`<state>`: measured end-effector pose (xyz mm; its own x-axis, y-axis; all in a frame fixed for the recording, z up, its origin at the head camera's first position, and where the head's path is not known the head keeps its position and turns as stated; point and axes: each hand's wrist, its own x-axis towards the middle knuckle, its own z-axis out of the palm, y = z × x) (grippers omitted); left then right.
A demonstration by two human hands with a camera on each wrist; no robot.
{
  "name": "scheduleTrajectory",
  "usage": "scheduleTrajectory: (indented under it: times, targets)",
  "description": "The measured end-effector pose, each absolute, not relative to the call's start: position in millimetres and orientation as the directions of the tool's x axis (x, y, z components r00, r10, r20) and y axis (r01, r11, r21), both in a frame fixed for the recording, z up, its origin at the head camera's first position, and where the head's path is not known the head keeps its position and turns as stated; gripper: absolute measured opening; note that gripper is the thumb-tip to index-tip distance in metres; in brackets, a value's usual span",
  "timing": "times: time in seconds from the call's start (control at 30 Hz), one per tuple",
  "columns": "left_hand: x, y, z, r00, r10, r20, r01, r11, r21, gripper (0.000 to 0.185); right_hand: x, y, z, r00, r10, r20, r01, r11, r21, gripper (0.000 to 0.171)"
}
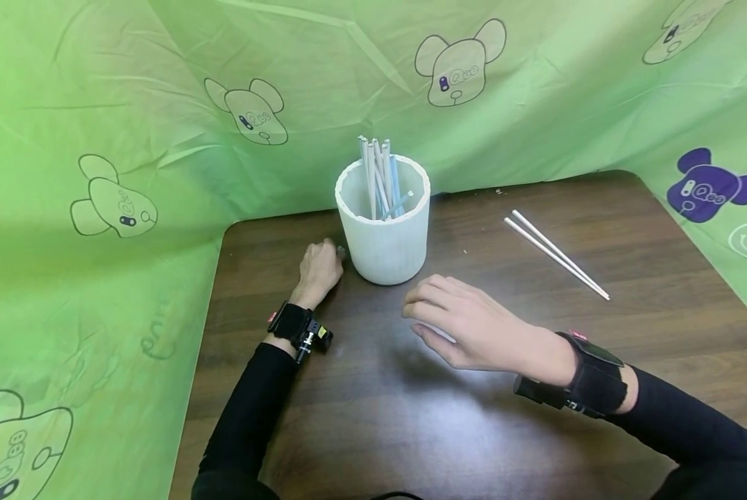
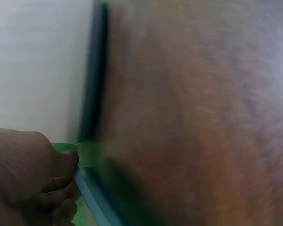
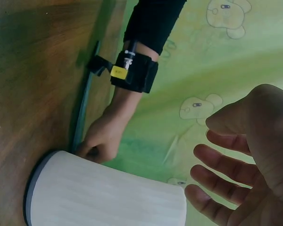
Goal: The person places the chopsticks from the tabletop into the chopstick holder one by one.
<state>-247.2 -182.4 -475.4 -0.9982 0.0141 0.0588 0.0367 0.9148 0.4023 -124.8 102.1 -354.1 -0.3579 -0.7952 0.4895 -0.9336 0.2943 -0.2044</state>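
**Hands at the straw cup**

Head view: a white ribbed cup (image 1: 383,229) stands on the dark wood table (image 1: 473,430), packed with thin white and pale-blue straws (image 1: 378,177). The left hand (image 1: 317,271) rests curled against its base; the right hand (image 1: 467,323) hovers, fingers relaxed and spread, holding nothing. Two loose white straws (image 1: 555,253) lie well apart to the right. They look light, stiff and slippery, best pinched mid-length.

Left wrist view: blurred; fingers (image 2: 61,186) curl round a pale-blue straw-like strip (image 2: 92,200).

Right wrist view: open palm (image 3: 254,174) near the cup's matte wall (image 3: 108,200).
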Motion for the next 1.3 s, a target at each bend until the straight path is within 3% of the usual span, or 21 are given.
scheduleTrajectory:
  times: [0.23,0.47,0.73,1.03,1.23,1.3]
  targets:
    - [-237.5,-192.7,-439.8,-0.986,0.022,0.167,0.099,0.880,0.465,0.018,-125.4,106.3,-354.8,-0.384,-0.777,0.499,-0.923,0.309,-0.230,0.018]
    - [-219.9,-199.7,-373.5,-0.953,-0.062,0.298,0.125,0.812,0.570,0.025,-124.5,107.6,-357.2,-0.383,-0.776,0.501,-0.923,0.307,-0.231,0.018]
    - [-196.0,-199.1,-274.7,-0.782,-0.168,0.601,0.291,0.753,0.589,0.024,-124.6,107.4,-361.5,-0.404,-0.787,0.466,-0.913,0.320,-0.252,0.018]
    - [-193.4,-179.5,-190.7,-0.553,-0.311,0.773,0.532,0.582,0.615,0.013,-125.4,106.8,-361.9,-0.416,-0.789,0.452,-0.908,0.332,-0.256,0.017]
    - [-211.9,-158.1,-176.7,-0.503,-0.293,0.813,0.632,0.516,0.578,0.010,-125.4,108.2,-364.0,-0.422,-0.783,0.457,-0.905,0.333,-0.264,0.017]
    - [-221.0,-151.8,-179.3,-0.533,-0.287,0.796,0.615,0.515,0.597,0.010,-125.3,109.2,-365.3,-0.425,-0.782,0.456,-0.904,0.335,-0.267,0.017]
